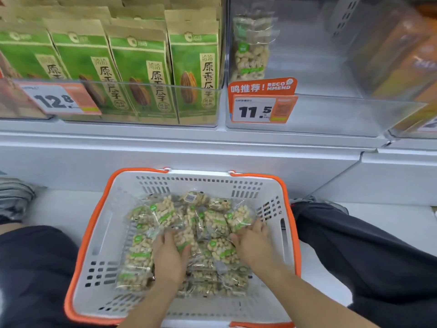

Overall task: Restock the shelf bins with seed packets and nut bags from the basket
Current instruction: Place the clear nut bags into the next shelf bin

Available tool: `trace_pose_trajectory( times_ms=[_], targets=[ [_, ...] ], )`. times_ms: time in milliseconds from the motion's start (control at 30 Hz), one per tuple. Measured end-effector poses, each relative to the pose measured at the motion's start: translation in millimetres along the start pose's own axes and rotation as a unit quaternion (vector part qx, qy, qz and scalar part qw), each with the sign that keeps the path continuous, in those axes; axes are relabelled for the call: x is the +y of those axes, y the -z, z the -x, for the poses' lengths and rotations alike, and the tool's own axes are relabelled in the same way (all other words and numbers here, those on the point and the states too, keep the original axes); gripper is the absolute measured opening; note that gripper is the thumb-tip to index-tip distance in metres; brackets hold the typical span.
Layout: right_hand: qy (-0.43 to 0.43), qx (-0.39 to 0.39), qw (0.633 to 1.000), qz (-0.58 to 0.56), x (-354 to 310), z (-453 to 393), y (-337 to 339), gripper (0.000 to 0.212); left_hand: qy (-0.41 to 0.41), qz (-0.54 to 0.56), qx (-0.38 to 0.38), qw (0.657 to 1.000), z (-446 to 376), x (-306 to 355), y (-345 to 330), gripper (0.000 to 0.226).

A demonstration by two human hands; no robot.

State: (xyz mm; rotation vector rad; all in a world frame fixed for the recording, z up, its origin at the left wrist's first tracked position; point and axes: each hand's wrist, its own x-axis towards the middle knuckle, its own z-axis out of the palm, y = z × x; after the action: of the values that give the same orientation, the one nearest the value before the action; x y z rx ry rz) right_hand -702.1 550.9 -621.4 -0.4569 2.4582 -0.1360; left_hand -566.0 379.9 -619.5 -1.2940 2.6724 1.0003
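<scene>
A white basket with an orange rim [99, 223] sits on the floor between my knees. It holds several clear nut bags [212, 223] with green labels. My left hand [169, 256] lies on the pile's middle, its fingers curled round a bag. My right hand [254, 245] reaches into the right side, its fingers round another bag [238, 218]. On the shelf above, the clear bin [331, 110] with the 11.5 price tag holds a single nut bag [250, 50]. To its left, the neighbouring bin [142, 100] is full of green seed packets [139, 74].
My knees in dark trousers [366, 252] flank the basket on both sides. A white shelf ledge [189, 147] runs between basket and bins. Orange packages [406, 55] fill the far right bin. Price tags [262, 107] hang on the bin fronts.
</scene>
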Motion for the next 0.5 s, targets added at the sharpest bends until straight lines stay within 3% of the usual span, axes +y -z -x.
trace_pose_trajectory(
  times_ms=[100,200,333,367,433,500],
  targets=[
    [-0.002,0.016,1.0,0.009,-5.3,3.2,2.1,0.048,0.064,0.018,-0.029,0.997,-1.6,10.0,3.5,0.075],
    [0.0,-0.04,0.996,-0.077,-1.5,-0.6,2.0,0.039,0.122,0.055,-0.084,0.987,-1.9,13.9,12.7,0.087],
    [-0.002,0.004,0.992,-0.128,7.6,-2.6,5.9,0.053,0.153,0.099,-0.114,0.977,3.5,5.4,22.0,0.097],
    [0.002,0.01,0.989,-0.146,9.2,-3.7,5.0,0.048,0.17,0.109,-0.124,0.972,9.1,6.0,25.6,0.094],
    [-0.012,-0.009,0.987,-0.159,6.9,-3.3,3.1,0.042,0.192,0.14,-0.147,0.96,20.1,7.7,30.8,0.061],
    [-0.042,0.003,0.985,-0.167,4.9,-7.3,-2.3,0.084,0.192,0.16,-0.165,0.954,28.6,9.1,35.0,0.038]
  ],
)
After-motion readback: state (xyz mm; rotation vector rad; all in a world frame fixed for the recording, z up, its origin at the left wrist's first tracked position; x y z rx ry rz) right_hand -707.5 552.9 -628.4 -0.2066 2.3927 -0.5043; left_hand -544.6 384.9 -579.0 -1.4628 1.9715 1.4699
